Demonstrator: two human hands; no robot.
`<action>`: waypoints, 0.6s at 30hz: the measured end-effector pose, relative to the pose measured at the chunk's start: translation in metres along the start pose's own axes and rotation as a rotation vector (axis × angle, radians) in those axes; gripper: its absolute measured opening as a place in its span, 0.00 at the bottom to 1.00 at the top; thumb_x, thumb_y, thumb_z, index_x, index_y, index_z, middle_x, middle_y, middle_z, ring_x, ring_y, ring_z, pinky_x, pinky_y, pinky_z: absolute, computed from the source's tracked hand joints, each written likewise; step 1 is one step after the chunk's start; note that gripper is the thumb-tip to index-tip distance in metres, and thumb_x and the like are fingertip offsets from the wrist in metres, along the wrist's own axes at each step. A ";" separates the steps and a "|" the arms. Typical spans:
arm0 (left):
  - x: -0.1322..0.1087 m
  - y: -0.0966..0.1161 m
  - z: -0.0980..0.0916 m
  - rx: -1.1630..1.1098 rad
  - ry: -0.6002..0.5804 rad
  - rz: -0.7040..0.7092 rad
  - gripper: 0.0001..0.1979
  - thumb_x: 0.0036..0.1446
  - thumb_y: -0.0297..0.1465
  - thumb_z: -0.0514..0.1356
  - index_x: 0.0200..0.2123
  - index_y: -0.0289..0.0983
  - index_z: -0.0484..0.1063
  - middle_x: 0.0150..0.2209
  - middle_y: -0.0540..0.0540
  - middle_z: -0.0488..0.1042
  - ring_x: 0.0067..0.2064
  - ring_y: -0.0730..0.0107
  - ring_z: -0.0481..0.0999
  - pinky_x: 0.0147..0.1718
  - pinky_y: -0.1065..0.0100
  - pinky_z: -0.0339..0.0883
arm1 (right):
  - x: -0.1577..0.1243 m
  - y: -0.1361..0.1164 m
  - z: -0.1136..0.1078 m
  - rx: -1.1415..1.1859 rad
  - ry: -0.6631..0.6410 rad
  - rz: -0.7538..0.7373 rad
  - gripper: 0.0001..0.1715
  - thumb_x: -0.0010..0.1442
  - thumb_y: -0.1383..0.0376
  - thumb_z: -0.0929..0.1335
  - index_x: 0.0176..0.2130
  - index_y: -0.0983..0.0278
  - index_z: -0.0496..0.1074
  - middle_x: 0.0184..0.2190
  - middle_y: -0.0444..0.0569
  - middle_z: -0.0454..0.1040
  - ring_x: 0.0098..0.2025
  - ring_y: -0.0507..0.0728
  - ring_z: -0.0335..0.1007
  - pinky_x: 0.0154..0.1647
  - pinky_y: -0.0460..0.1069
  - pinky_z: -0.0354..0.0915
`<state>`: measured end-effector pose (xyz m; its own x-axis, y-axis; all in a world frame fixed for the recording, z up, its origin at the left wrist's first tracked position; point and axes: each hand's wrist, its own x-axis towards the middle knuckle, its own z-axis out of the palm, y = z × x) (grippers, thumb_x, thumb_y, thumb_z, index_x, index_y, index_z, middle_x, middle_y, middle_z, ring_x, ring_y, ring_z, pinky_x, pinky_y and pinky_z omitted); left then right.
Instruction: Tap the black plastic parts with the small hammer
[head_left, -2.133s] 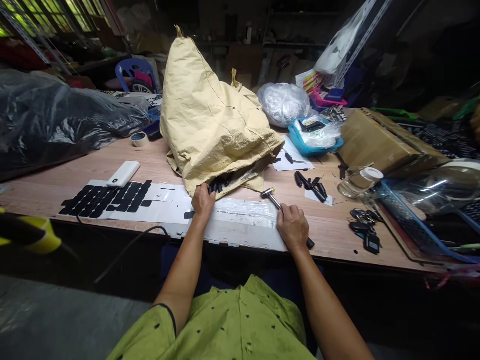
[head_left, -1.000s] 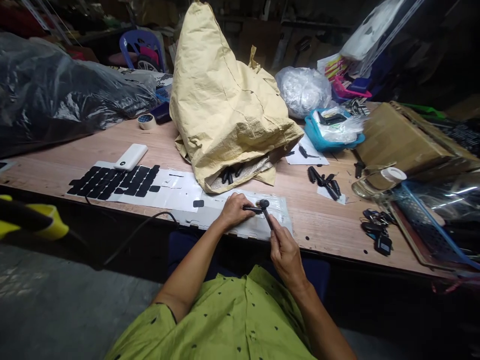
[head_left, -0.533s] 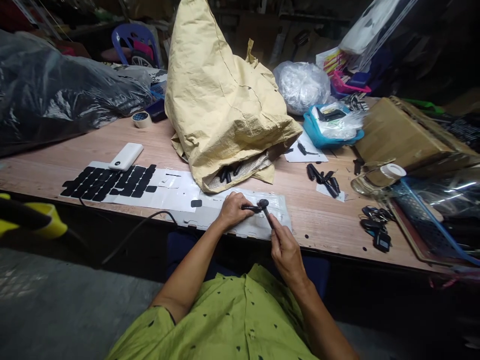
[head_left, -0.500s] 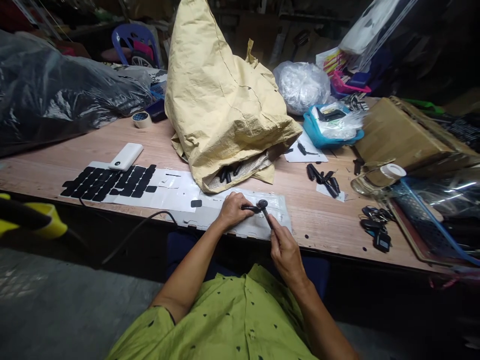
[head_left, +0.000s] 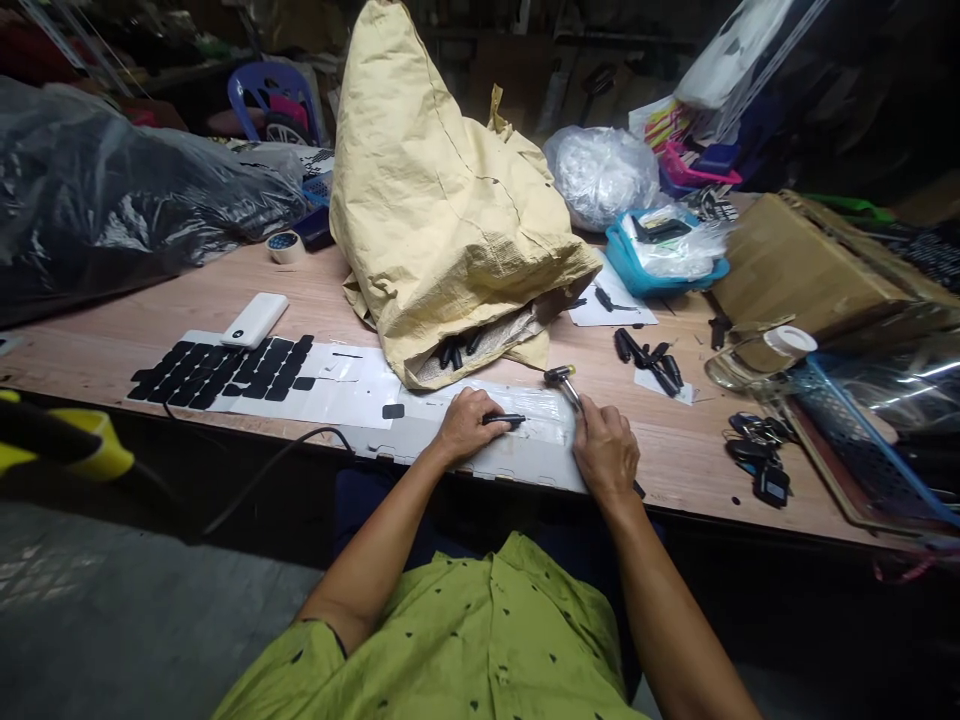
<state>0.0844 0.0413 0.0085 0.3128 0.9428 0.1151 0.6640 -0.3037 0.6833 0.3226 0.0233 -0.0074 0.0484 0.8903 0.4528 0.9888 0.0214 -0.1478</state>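
My left hand [head_left: 466, 428] pinches a small black pen-like piece [head_left: 507, 418] that points right, over a pale board [head_left: 420, 440] at the table's front edge. To its right, my right hand [head_left: 606, 445] is closed round the handle of a small hammer [head_left: 562, 378]. The hammer's head lies up and left of that hand, apart from the black piece. Behind both hands stands a large tan sack [head_left: 450, 200], its mouth open toward me with several black pieces inside.
More black pieces [head_left: 649, 360] lie right of the sack. Black stickers [head_left: 217, 372], a white power bank [head_left: 256, 320] and a tape roll [head_left: 286, 247] are on the left. At right are a blue basket [head_left: 664, 285], a bottle [head_left: 757, 358], keys [head_left: 761, 460] and a carton [head_left: 802, 260].
My right hand has moved right with the hammer, and the hammer's head has come away from the black piece. My left hand still holds that piece in about the same place.
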 end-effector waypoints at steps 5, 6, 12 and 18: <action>0.000 0.000 -0.005 0.021 0.006 0.018 0.10 0.65 0.36 0.58 0.41 0.40 0.79 0.38 0.46 0.78 0.44 0.60 0.72 0.48 0.60 0.66 | -0.003 -0.004 0.006 -0.050 0.026 0.006 0.20 0.65 0.67 0.62 0.52 0.61 0.77 0.33 0.52 0.66 0.36 0.59 0.57 0.32 0.51 0.49; -0.002 0.002 -0.006 0.016 0.021 0.031 0.11 0.66 0.36 0.56 0.42 0.41 0.78 0.39 0.46 0.78 0.44 0.61 0.73 0.48 0.60 0.67 | -0.004 -0.005 0.005 -0.046 0.022 0.009 0.20 0.65 0.67 0.62 0.52 0.61 0.76 0.33 0.52 0.66 0.37 0.59 0.57 0.32 0.51 0.49; -0.066 0.019 0.029 -0.070 0.009 0.373 0.19 0.69 0.41 0.50 0.49 0.38 0.75 0.36 0.41 0.78 0.39 0.60 0.77 0.43 0.59 0.70 | -0.004 -0.006 0.005 -0.064 0.021 0.003 0.20 0.64 0.68 0.63 0.53 0.61 0.76 0.33 0.52 0.65 0.37 0.59 0.57 0.32 0.51 0.50; -0.116 0.000 0.086 -0.117 -0.401 0.072 0.19 0.67 0.42 0.52 0.51 0.41 0.77 0.39 0.41 0.81 0.42 0.60 0.80 0.44 0.62 0.73 | -0.004 -0.005 0.003 -0.091 0.031 -0.019 0.21 0.65 0.68 0.62 0.53 0.61 0.76 0.33 0.52 0.66 0.37 0.59 0.58 0.33 0.51 0.50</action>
<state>0.1065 -0.0796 -0.0665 0.6107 0.7844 -0.1081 0.5559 -0.3276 0.7640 0.3173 0.0212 -0.0117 0.0330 0.8754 0.4823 0.9983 -0.0052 -0.0588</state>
